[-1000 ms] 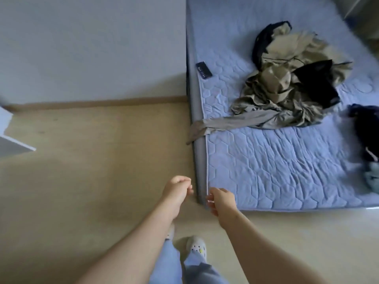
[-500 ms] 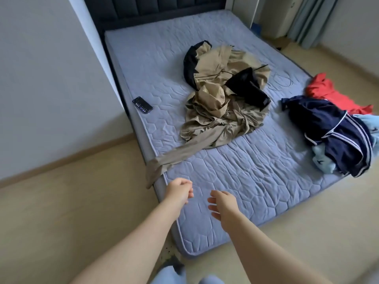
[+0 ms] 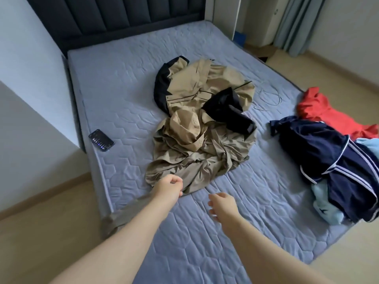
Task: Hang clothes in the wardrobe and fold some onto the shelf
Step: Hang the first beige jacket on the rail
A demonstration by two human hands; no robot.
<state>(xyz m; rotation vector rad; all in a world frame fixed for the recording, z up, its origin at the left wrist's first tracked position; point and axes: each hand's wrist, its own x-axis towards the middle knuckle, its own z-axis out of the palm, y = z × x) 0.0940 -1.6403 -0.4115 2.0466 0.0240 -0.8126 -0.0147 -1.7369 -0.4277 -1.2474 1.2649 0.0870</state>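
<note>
Left hand (image 3: 169, 188) hovers at the coat's (image 3: 196, 140) 6 o'clock hem, fingers curled; whether they pinch cloth I cannot tell. The coat lies crumpled mid-bed (image 3: 123, 89), likely soft, light and slippery, so it is best taken by the shoulders, toward 12 o'clock. Right hand (image 3: 222, 203) hangs slack, empty.

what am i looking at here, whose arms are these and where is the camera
There is no machine: one camera worn on a person's head looks down at their own two arms. The left hand is loosely curled at the edge of a khaki heap of clothes on the bed; the right hand hangs relaxed over it. Neither holds anything. Also on the bed: a phone, a navy garment, a red garment and a light blue garment at its right edge.
</note>
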